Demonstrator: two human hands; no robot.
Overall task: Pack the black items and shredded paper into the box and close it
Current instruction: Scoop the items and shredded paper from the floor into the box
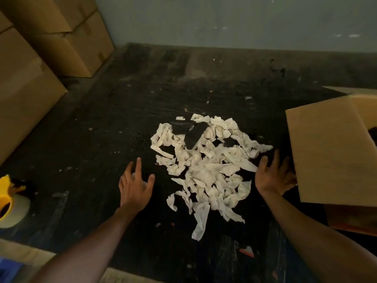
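A heap of white shredded paper [206,166] lies on the dark mat in the middle. Flat black items [194,134] rest on its far part, one more [180,127] just left of it and a small one [230,142] to the right. An open cardboard box [326,152] stands at the right, its flap raised toward me. My left hand [135,185] hovers open, fingers spread, just left of the heap. My right hand [273,174] is open between the heap and the box, close against the box flap; I cannot tell if it touches.
Stacked cardboard boxes [40,58] fill the left side and back-left corner. A yellow tape dispenser with a tape roll [10,203] sits at the left edge. A grey wall runs along the back. Small paper scraps dot the mat [102,139].
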